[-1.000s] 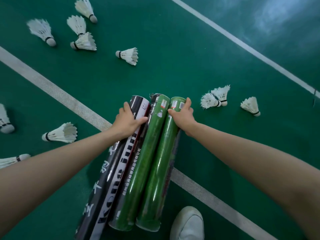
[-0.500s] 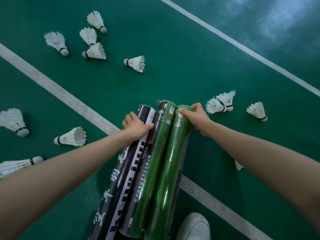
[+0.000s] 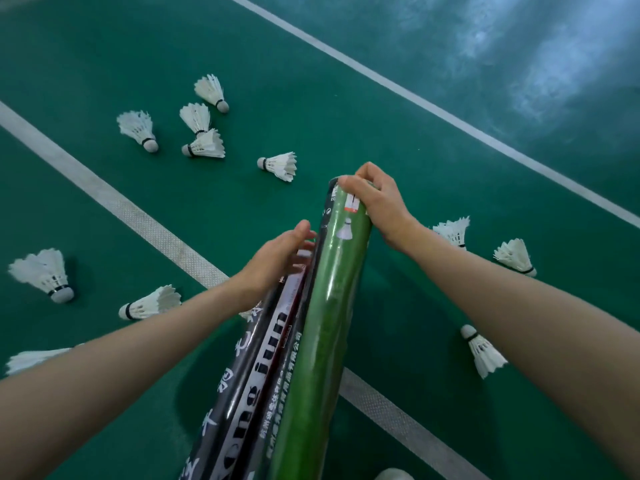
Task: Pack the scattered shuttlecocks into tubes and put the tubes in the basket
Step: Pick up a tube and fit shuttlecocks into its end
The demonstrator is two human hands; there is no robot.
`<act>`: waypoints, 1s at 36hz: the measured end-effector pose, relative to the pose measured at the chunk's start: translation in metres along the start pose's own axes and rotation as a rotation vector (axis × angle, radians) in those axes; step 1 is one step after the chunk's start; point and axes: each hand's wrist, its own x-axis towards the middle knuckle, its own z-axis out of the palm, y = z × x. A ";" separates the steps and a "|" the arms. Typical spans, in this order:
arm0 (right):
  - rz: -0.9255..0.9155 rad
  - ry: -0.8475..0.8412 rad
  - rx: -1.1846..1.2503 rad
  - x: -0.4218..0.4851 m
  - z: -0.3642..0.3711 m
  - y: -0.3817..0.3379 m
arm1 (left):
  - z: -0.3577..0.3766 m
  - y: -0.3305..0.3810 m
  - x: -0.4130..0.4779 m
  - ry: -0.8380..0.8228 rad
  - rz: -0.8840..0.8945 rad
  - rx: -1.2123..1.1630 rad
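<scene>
Two white lines (image 3: 114, 206) — green court floor (image 3: 346, 98), glare

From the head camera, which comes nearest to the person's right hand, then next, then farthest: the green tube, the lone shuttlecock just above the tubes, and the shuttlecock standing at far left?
1. Green tube: gripped by the right hand at its top.
2. Lone shuttlecock: lying to the hand's left.
3. Far-left shuttlecock: across the white line.

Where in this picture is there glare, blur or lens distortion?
Head view: pale glare on the floor at upper right; left hand fingers motion-blurred; shiny streaks along the green tube; wide-angle lens stretches both forearms near the frame's edges.
</scene>
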 end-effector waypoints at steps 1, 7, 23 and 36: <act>-0.012 0.017 0.036 0.008 -0.003 -0.005 | -0.003 0.007 -0.002 -0.131 -0.055 -0.100; 0.015 0.153 0.168 0.015 -0.002 -0.007 | -0.010 0.024 -0.001 -0.346 -0.151 -0.047; 0.125 -0.136 0.197 0.020 0.029 -0.011 | -0.079 -0.008 0.005 0.195 0.123 0.706; 0.116 -0.181 0.035 0.025 0.023 0.010 | -0.082 -0.023 0.004 0.264 0.191 1.034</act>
